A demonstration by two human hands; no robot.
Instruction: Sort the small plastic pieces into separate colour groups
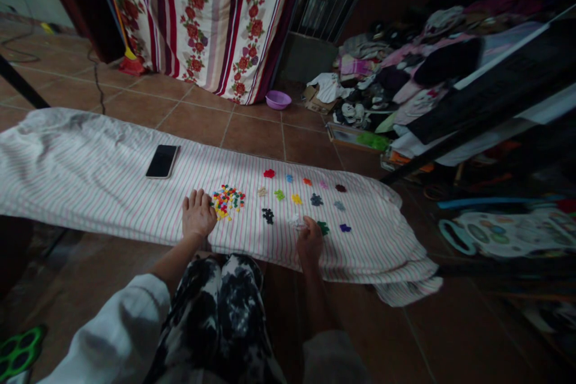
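Observation:
My left hand [198, 214] lies flat on the striped cloth, palm down with its fingers stretched out. Its fingertips are beside a mixed pile of small coloured pieces [228, 200]. Over a small white pile [296, 221], my right hand [310, 240] has thumb and fingers pinched together; whatever may be between them is too small to make out. Around it are single-colour piles: black [267, 216], dark green [323, 228], purple [345, 228], yellow [296, 198] and dark grey [317, 199]. Farther back lie red [269, 173], blue [289, 178] and orange [307, 181] piles.
A phone [162, 161] rests on the striped cloth [103, 162] at the left. Beyond the table, a purple basin [278, 99] stands on the tiled floor before a floral curtain [216, 18]. Clothes [405, 72] are heaped at the right, behind a dark slanting bar.

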